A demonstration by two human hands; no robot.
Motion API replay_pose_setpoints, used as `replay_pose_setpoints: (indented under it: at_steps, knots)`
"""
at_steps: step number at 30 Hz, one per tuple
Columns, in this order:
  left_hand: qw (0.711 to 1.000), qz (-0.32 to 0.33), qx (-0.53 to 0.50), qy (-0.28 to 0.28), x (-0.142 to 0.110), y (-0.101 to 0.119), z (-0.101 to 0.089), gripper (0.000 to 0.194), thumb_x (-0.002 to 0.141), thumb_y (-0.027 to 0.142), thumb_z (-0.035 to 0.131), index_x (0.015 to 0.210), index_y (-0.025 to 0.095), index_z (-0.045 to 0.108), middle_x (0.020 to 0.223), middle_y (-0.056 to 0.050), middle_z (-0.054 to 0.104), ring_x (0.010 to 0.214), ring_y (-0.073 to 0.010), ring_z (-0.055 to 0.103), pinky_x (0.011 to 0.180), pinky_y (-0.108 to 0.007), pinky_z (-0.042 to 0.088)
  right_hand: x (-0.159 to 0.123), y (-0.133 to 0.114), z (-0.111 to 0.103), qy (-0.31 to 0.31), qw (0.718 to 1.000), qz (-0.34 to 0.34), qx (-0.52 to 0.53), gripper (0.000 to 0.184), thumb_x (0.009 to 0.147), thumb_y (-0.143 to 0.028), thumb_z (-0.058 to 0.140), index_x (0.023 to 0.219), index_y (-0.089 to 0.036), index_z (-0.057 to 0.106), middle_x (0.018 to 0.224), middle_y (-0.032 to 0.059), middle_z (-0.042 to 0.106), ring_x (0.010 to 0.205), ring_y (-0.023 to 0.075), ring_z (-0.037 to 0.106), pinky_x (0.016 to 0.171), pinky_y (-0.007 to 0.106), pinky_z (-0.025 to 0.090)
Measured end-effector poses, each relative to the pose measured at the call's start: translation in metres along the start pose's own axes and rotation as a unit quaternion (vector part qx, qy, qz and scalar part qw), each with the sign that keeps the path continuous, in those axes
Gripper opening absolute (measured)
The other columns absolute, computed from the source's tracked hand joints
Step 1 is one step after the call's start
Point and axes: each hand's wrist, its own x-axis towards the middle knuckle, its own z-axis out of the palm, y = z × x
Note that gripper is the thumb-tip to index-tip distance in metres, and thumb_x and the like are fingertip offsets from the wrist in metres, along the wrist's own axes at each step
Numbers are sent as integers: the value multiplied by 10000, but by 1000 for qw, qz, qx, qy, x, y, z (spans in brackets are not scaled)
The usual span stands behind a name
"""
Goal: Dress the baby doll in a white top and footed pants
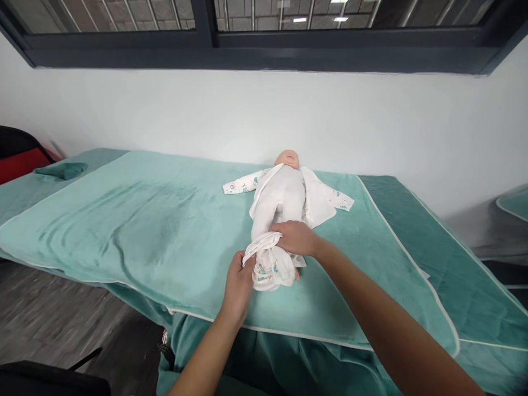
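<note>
A baby doll (287, 187) lies on its back on a green blanket (165, 231), its head toward the wall. White clothing covers its body and legs, and a white printed jacket (322, 195) is spread open beneath it with its arms in the sleeves. Bunched around the doll's lower legs are white printed baby pants (274, 269). My left hand (240, 283) pinches the left side of their waistband. My right hand (295, 238) grips the upper right edge of the same band, fingers partly hidden. A small bit of the doll's foot shows beside the cloth.
The blanket covers a padded bed with a darker green cover (454, 264) at the right. A white wall (165, 110) with a dark window frame (264, 52) stands behind. A folded green cloth (61, 170) and a red and black item (20, 157) are at far left.
</note>
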Motion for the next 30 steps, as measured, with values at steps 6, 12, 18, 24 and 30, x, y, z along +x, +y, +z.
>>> replay_pose_setpoints:
  at_steps: [6,12,18,24,30]
  knots:
    - [988,122,85,30,27,-5,5,320,909,514,568,979,202,584,884,-9,631,811,-163,569,709,-260,453,-1,7,1,16,992,-13,128,193,933,-370,542,865,-216,638,977,2,736,933,198,645,736,254,414]
    - [966,209,148,45,64,-2,6,288,937,470,519,977,193,584,917,-36,665,846,-184,596,761,-286,450,-2,16,1,6,982,-46,183,206,904,-401,600,935,-201,642,986,13,720,970,218,639,800,281,457]
    - [947,246,207,13,87,11,10,268,933,461,494,875,209,560,769,2,628,729,-173,557,700,-279,411,-6,14,-8,-37,975,-55,213,278,823,-358,685,1054,-202,678,1086,16,731,1031,242,650,827,296,480]
    - [920,278,274,-16,111,25,14,250,927,414,474,788,216,534,716,1,626,686,-176,548,660,-276,380,-5,1,-13,-39,989,-11,141,290,779,-399,735,985,-197,702,1020,28,748,945,247,672,756,285,468]
    - [860,319,398,-31,141,36,20,230,946,377,497,789,222,560,718,-25,622,716,-205,567,691,-285,345,1,0,-8,-18,996,7,88,302,811,-453,712,995,-213,703,1035,35,757,949,247,688,754,287,460]
